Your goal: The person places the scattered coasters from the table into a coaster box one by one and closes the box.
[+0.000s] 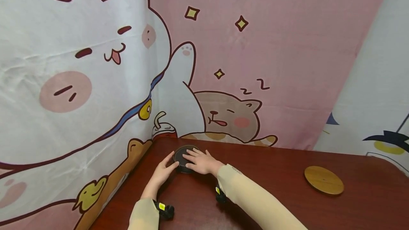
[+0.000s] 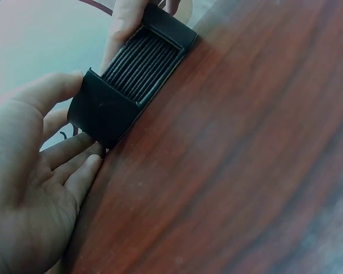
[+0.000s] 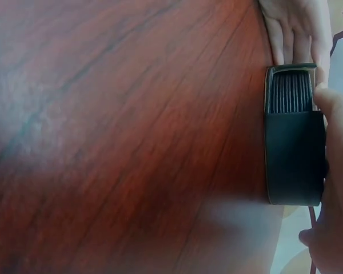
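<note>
A round black coaster holder (image 1: pixel 181 153) stands on the dark red-brown wooden table (image 1: pixel 268 180), near its far left edge. Through a gap in its side wall, a stack of thin black coasters (image 2: pixel 143 64) shows in the left wrist view. My left hand (image 1: pixel 161 174) holds the holder's left side, thumb at the top rim and fingers along the wall. Spread over the top from the right lies my right hand (image 1: pixel 202 162), its fingers mostly straight. The right wrist view shows the right hand (image 3: pixel 338 171) along the top of the holder (image 3: pixel 294 157).
A round wooden disc (image 1: pixel 324 180) lies on the right part of the table. Behind and to the left hangs a cloth (image 1: pixel 281 45) with cartoon animals, reaching down to the table edge. Each wrist wears a black camera (image 1: pixel 165 210).
</note>
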A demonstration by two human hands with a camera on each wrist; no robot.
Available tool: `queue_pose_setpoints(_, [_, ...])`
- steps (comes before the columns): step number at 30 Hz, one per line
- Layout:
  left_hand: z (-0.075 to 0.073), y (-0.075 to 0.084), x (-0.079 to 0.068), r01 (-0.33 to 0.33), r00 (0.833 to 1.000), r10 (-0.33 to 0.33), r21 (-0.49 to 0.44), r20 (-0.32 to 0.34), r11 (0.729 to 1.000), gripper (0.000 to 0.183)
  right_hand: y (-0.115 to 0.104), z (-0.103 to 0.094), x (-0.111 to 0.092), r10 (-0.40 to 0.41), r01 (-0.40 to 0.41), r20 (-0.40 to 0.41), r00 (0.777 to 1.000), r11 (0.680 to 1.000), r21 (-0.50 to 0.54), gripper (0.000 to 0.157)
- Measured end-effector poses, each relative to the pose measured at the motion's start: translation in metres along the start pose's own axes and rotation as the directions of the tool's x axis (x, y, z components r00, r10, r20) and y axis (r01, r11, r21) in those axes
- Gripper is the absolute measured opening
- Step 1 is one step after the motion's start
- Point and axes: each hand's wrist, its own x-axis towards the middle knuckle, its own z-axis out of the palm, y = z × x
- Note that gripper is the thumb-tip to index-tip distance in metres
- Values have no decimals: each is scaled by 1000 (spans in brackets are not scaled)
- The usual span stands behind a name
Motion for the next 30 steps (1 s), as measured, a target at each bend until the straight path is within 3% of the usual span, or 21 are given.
queue_pose_setpoints(4, [5, 5, -1, 5, 1000, -5, 5, 16, 1000, 58, 7, 3, -12, -22, 21, -20, 1000, 999, -32, 58])
queue_pose_setpoints(11, [4, -21, 12, 1, 1000, -1, 40, 8, 999, 64, 19, 5, -40, -55, 56, -51, 997, 998, 20, 65])
queue_pose_setpoints(19, [-1, -29, 10, 14, 1000, -14, 84, 6, 996, 67, 49, 9, -105, -51, 60, -69, 996, 989, 134, 67])
queue_pose_setpoints(25, [-2, -30, 10, 5, 1000, -7, 117, 13, 993, 68, 89, -1, -170, 59, -11, -178, 982, 966, 257, 62])
queue_pose_setpoints(30, [2, -28, 9, 17, 999, -21, 133, 25, 991, 69, 130, -19, -229, 233, -132, -255, 938, 924, 359, 68])
